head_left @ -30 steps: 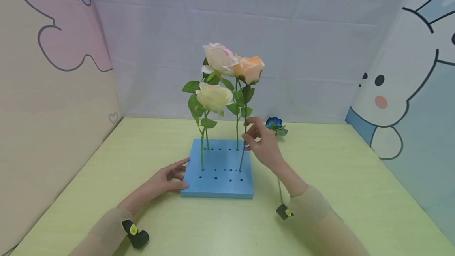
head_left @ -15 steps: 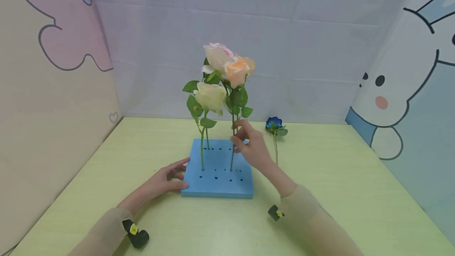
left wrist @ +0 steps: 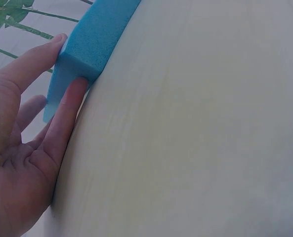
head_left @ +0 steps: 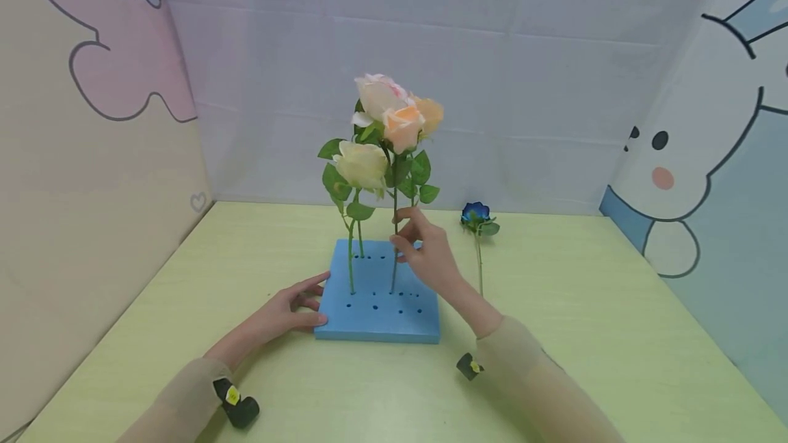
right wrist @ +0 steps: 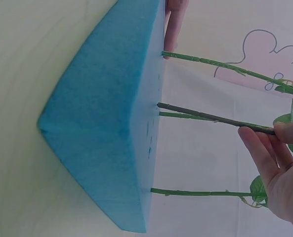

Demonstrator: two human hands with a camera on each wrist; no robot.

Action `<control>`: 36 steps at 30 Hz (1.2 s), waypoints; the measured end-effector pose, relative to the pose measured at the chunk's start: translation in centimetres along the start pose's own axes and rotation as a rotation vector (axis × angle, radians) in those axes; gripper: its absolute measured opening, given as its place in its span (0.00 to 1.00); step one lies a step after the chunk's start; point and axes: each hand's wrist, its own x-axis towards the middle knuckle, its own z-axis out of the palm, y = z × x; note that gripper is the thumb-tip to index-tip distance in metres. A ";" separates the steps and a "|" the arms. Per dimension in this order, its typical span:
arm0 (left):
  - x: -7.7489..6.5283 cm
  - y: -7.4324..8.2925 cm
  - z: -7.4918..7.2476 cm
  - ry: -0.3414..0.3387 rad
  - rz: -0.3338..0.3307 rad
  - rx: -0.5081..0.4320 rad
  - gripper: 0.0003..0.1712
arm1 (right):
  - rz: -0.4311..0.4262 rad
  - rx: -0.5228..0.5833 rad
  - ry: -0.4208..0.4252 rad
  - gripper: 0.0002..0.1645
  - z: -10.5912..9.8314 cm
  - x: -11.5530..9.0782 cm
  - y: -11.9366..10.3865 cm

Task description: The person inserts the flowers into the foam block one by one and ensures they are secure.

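My right hand pinches the dark stem of a peach rose between thumb and fingers. That stem stands upright, its foot at the holed top of a blue foam board; how deep it sits, I cannot tell. My left hand rests against the board's left side, fingertips and thumb touching its edge, as the left wrist view also shows. Standing in the board are a cream rose at left, a pink-white rose behind it, and an orange rose, partly hidden by the peach one.
On the pale table, to the right of the board, lies a blue rose, its lower stem hidden by my right arm. A pale curtain closes off the back, and cartoon-printed panels stand on both sides.
My right hand has carried the peach rose leftward over the board, its stem foot shifting from the right side toward the middle of the hole row. The left hand has stayed in place.
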 end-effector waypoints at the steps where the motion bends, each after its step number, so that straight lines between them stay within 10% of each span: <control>1: 0.0 0.0 0.0 0.001 0.001 0.000 0.49 | 0.002 -0.003 -0.004 0.15 0.1 0.0 0.0; 36: -0.2 0.1 0.1 0.008 0.021 0.011 0.48 | 0.069 -0.042 -0.179 0.18 -0.6 0.1 -0.4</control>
